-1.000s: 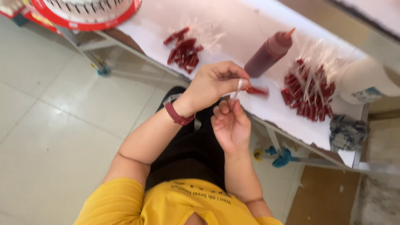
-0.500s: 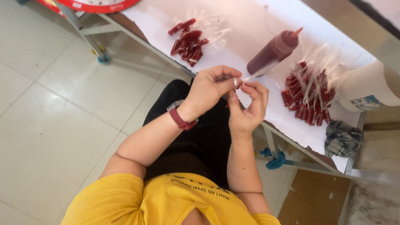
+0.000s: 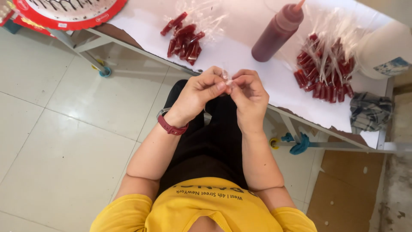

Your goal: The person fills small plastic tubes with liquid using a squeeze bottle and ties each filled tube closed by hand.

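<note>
head view: left hand (image 3: pixel 198 95) and right hand (image 3: pixel 249 98) meet over the lap, fingertips pinching a small clear plastic packet (image 3: pixel 227 79) between them. beyond, on the white table (image 3: pixel 240 56), stand a red sauce bottle (image 3: pixel 277 32) and two piles of filled red packets (image 3: pixel 183 36).

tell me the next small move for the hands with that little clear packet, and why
Probably pull the knot tight: both the left hand and the right hand pinch the small clear packet between their fingertips above the lap, while finished red packets lie in piles on the white table.
</note>
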